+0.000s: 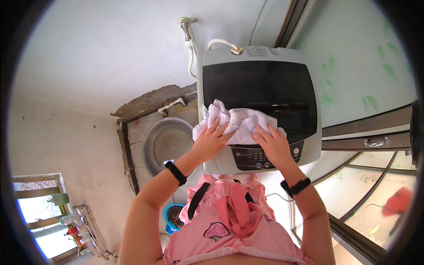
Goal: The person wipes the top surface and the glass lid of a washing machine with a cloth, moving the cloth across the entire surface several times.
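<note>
A crumpled white towel (246, 127) lies across the front part of the dark lid (258, 82) of a top-loading washing machine (309, 132). My left hand (212, 140) rests on the towel's left part, its fingers spread over the fabric. On the right part lies my right hand (274, 142), also with fingers apart, its palm above the control panel (245, 157). Part of the panel is hidden by this hand and wrist. The lid is down.
A large metal basin (149, 145) stands left of the machine. Behind it, a tap (185, 25) with a white hose (191, 63) is on the wall. A blue bucket (167, 215) sits low at left. Dark-framed glass panels (357, 66) with a metal handle (377, 142) flank the right.
</note>
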A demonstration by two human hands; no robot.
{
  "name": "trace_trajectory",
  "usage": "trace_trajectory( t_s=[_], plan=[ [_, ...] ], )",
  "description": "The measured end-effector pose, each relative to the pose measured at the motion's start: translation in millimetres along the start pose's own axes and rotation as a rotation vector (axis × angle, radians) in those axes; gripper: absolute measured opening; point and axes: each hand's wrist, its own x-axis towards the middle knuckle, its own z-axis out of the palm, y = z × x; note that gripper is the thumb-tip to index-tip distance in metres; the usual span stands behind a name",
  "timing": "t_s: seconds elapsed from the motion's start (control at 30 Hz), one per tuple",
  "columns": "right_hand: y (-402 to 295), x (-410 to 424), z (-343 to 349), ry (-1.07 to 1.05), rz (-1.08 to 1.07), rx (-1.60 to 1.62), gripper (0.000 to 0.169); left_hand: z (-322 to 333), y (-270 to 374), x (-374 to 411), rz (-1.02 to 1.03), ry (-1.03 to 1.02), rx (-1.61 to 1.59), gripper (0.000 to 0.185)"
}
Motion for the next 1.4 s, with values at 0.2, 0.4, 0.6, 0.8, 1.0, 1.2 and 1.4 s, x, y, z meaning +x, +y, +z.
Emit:
trace_trajectory(
  t_s=[0.2, 0.4, 0.6, 0.8, 1.0, 1.2, 1.4],
  plan=[
    [4, -94, -5, -0.05, 0.038, 0.131, 0.03, 44, 57, -25, 0.155, -0.01, 0.004, 0.064],
    [57, -164, -23, -0.162, 0.064, 0.128, 0.045, 72, 124, 9, 0.211, 0.031, -0.065, 0.061],
    [130, -177, -20, -0.177, 0.128, 0.125, 0.042, 95, 178, 68, 0.228, 0.153, -0.022, 0.056],
    [182, -118, -17, -0.079, 0.216, 0.252, 0.034, 100, 201, 127, 0.071, 0.206, -0.075, 0.052],
    [197, -105, -8, 0.013, 0.245, 0.361, 0.034, 97, 197, 146, 0.051, 0.225, -0.048, 0.059],
    [163, -129, -9, 0.079, 0.345, 0.433, 0.036, 95, 178, 124, 0.182, 0.225, 0.042, 0.05],
    [92, -156, -14, -0.08, 0.323, 0.389, 0.044, 88, 136, 53, 0.259, 0.175, 0.012, 0.047]
  ],
)
